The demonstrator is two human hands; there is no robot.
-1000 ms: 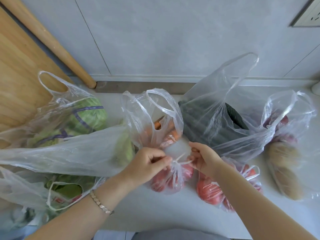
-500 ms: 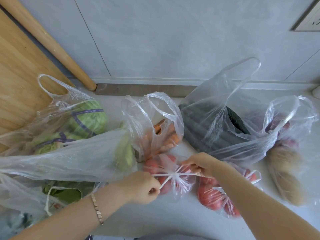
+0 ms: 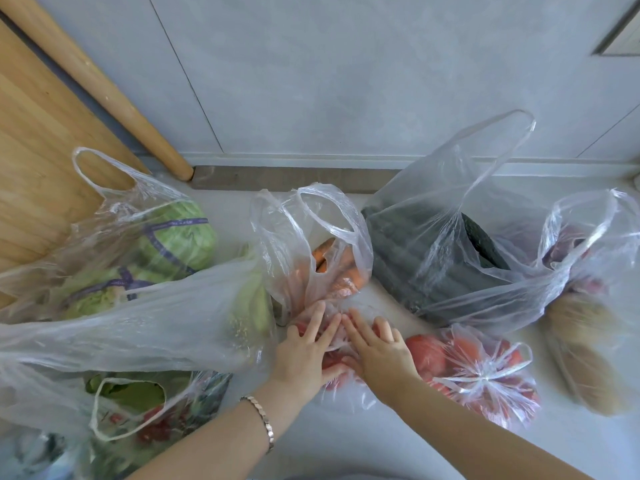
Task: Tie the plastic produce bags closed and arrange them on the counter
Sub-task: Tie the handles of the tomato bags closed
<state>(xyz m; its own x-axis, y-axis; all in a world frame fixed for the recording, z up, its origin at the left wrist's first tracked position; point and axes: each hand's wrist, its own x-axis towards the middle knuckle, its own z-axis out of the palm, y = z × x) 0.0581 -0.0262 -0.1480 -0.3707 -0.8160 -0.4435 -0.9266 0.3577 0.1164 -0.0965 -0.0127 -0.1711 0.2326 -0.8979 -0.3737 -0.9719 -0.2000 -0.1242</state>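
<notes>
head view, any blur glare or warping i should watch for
Head view: wide-angle bend curves the wall seam; light is soft, no hard shadows; white glints on the tied tomato bag; the bag of brown tubers at the right edge looks smeared.

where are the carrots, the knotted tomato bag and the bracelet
carrots (image 3: 322,256): head view, on an orange carrot inside the open bag
knotted tomato bag (image 3: 481,374): head view, on its knot
bracelet (image 3: 264,421): head view, on the links mid-band
</notes>
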